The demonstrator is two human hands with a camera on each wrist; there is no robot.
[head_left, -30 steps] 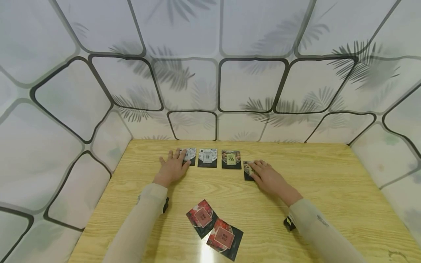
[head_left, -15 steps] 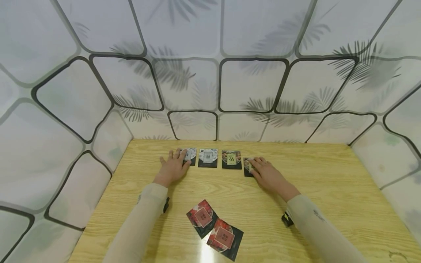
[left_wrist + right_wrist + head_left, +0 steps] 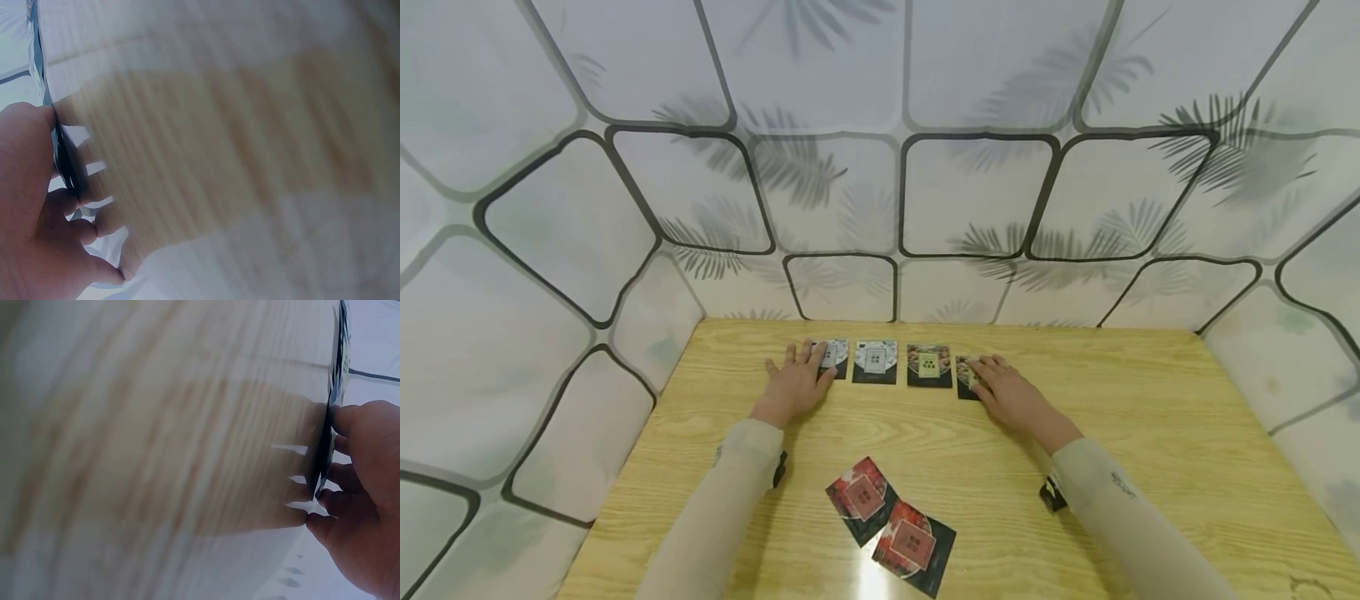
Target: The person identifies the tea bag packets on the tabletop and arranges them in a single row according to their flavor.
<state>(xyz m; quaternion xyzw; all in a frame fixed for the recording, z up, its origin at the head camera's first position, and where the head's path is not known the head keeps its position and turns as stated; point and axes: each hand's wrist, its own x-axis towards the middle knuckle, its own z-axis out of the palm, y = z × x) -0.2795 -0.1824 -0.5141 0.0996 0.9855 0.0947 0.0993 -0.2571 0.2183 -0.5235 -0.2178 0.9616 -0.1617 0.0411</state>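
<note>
My left hand (image 3: pixel 792 390) lies palm down at the left end of a row of flat printed packets, fingers spread and partly over a grey-white packet (image 3: pixel 838 360). Beside it is a second grey-white packet (image 3: pixel 875 362), then a packet with a yellow-green label (image 3: pixel 928 366). At the row's right end my right hand (image 3: pixel 1015 400) rests its fingers on another dark packet with a brown food print (image 3: pixel 966 387), covering much of its right side. In the left wrist view the thumb touches the thin edge of a packet (image 3: pixel 65 165); the right wrist view gives a similar edge-on packet (image 3: pixel 322 450).
Two red and black packets (image 3: pixel 862 500) (image 3: pixel 914 548) lie askew at the front middle, their corners meeting or overlapping. All stand on a light wooden table (image 3: pixel 820 425). A patterned cloth wall (image 3: pixel 970 192) encloses the back and sides.
My right hand has slid slightly away from me with the packet under its fingers, bringing it closer in line with the row. The left hand and the red packets stay put.
</note>
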